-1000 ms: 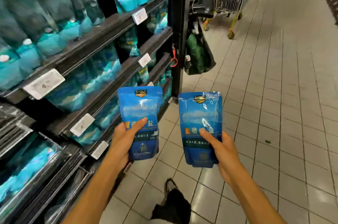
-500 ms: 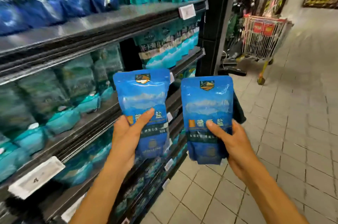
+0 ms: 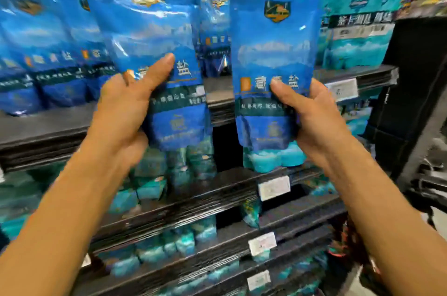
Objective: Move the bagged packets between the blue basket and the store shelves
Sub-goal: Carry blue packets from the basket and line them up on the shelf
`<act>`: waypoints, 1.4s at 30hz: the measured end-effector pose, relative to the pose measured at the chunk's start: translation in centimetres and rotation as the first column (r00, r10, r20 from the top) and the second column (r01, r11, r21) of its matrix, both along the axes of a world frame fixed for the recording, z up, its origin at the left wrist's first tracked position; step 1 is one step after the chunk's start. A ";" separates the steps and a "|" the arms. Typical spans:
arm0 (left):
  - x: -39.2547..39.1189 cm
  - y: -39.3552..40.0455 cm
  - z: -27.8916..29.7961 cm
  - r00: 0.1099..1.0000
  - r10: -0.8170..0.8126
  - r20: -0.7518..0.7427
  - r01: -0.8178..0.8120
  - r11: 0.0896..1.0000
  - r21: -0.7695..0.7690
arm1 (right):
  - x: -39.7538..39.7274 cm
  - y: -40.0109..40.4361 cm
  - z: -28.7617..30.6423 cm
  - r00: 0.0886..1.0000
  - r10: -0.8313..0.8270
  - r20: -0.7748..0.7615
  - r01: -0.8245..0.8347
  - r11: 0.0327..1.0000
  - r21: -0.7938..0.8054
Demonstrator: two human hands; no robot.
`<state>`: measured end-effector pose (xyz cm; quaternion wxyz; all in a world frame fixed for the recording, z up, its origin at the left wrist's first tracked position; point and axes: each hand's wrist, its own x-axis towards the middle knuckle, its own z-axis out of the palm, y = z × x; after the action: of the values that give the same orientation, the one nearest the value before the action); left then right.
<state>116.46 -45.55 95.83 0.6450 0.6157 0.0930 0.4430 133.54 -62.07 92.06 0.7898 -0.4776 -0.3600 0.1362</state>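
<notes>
My left hand (image 3: 123,111) grips one blue packet (image 3: 150,36), my right hand (image 3: 314,121) another packet (image 3: 273,53), both upright before the shelves (image 3: 217,201).

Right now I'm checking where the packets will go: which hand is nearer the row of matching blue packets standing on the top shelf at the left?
Left. The left hand is beside that row of blue packets; the right hand is farther right.

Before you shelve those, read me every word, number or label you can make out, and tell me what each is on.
"盐": last big character on the glossy blue packet in the left hand.
"盐": same spot on the matching blue packet in the right hand.
Other characters and shield logos on both: blurred.
Teal packets on the upper shelf: white lettering smeared, unreadable.
White shelf price tags: too blurred.
</notes>
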 end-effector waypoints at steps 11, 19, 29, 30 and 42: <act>11.8 9.1 3.5 0.969 0.168 -0.180 -0.167 0.986 0.022 | 10.3 12.1 7.2 0.984 0.176 0.038 -0.172 0.982 -0.081; 10.3 12.3 1.5 0.763 0.397 -0.510 -0.065 0.833 0.550 | 15.5 12.5 6.3 0.915 0.306 0.263 -0.149 0.862 -0.485; 11.5 11.6 2.7 0.293 0.927 -0.236 -0.005 0.248 0.969 | 15.3 15.4 6.8 0.927 0.108 0.359 0.101 0.851 -0.516; 11.8 11.4 2.9 0.246 0.946 -0.212 0.031 0.211 0.977 | 15.3 15.7 6.9 0.928 0.098 0.358 0.113 0.844 -0.524; 12.7 11.9 2.3 0.228 0.945 -0.235 0.111 0.214 0.970 | 15.5 16.6 6.5 0.930 0.033 0.365 0.200 0.789 -0.581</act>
<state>129.21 -33.66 98.15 -0.1432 0.8892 0.3731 0.2229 149.06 -45.48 98.54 0.5203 -0.7382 -0.4121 0.1203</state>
